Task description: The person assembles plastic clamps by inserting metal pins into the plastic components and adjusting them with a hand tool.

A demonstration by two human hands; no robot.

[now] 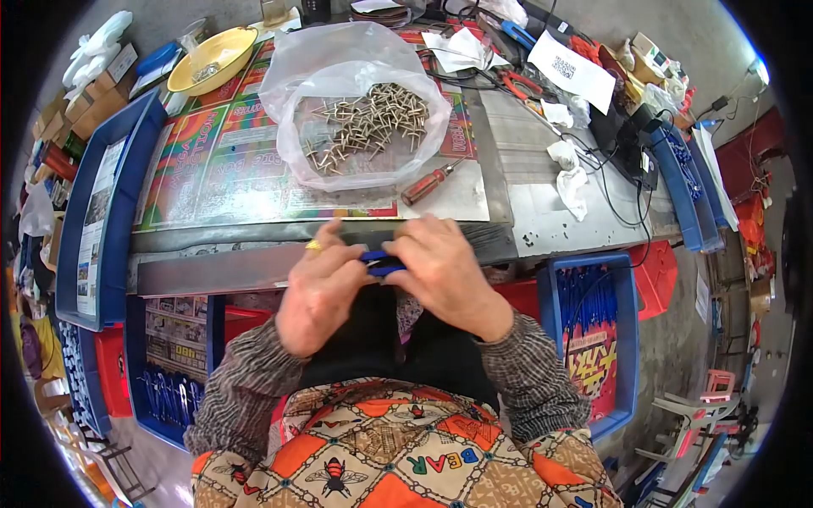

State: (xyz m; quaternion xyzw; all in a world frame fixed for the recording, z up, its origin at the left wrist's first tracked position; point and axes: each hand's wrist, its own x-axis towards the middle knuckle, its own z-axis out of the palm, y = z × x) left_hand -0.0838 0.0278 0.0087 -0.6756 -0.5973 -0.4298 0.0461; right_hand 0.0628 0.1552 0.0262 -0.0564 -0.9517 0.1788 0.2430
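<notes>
Between my two hands, just over the bench's front edge, is a small blue-handled tool. My left hand has its fingers closed on the tool's left end, with a ring on one finger. Closed around the blue handles from the right is my right hand. Beyond the hands, an open clear plastic bag holds a heap of metal rivet-like pieces. A red screwdriver lies to the right of the bag.
A yellow bowl stands at the back left. Blue trays with blue-handled tools flank my lap, and another blue tray rests at the left. Cables, white paper and red-handled pliers lie back right.
</notes>
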